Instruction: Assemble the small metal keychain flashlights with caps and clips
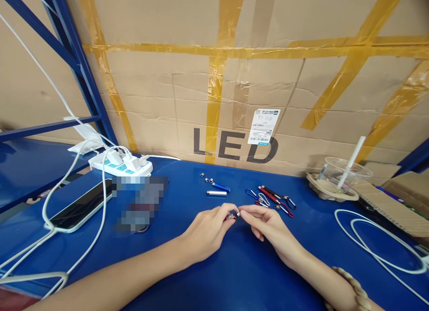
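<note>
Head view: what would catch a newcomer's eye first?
Probably the black letters LED, low on the taped cardboard behind the blue table. Next, the left hand and right hand, close together over the table's middle, pinching small metal parts. The white power strip stands out at left.

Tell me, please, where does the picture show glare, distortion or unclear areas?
In the head view, the yellow tape shines with glare; there too, the blue post leans, perhaps from wide-lens distortion; in the same view, a pixelated patch hides part of the blue table, and the metal piece between left hand and right hand is too small to make out.
</note>
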A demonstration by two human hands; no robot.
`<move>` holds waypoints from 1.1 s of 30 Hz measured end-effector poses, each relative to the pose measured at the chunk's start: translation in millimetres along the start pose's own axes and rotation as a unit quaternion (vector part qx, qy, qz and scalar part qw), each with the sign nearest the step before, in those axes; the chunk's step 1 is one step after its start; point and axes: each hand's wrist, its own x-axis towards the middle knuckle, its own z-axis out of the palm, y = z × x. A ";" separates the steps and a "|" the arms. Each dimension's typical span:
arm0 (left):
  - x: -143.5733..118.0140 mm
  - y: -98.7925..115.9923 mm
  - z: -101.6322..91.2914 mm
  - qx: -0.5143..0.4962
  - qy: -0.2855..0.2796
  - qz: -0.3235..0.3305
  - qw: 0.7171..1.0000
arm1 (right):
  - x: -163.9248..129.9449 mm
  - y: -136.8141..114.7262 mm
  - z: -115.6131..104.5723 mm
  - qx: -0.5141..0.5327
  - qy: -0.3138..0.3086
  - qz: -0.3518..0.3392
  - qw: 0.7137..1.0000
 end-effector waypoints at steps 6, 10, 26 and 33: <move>0.3 -0.2 -0.6 -0.004 -0.013 -0.003 1.000 | 0.3 2.7 -1.4 0.008 -0.007 -0.008 1.000; 0.2 -0.8 0.1 -0.009 -0.010 0.008 1.000 | 0.2 2.1 -2.3 0.011 -0.014 -0.002 1.000; -3.4 0.4 1.3 -0.072 -0.019 0.019 0.997 | -2.2 3.9 0.3 0.017 -0.066 0.020 0.997; 1.6 -3.1 2.3 -0.036 0.014 -0.017 0.999 | -1.8 -1.1 -0.8 0.050 -0.041 0.011 0.998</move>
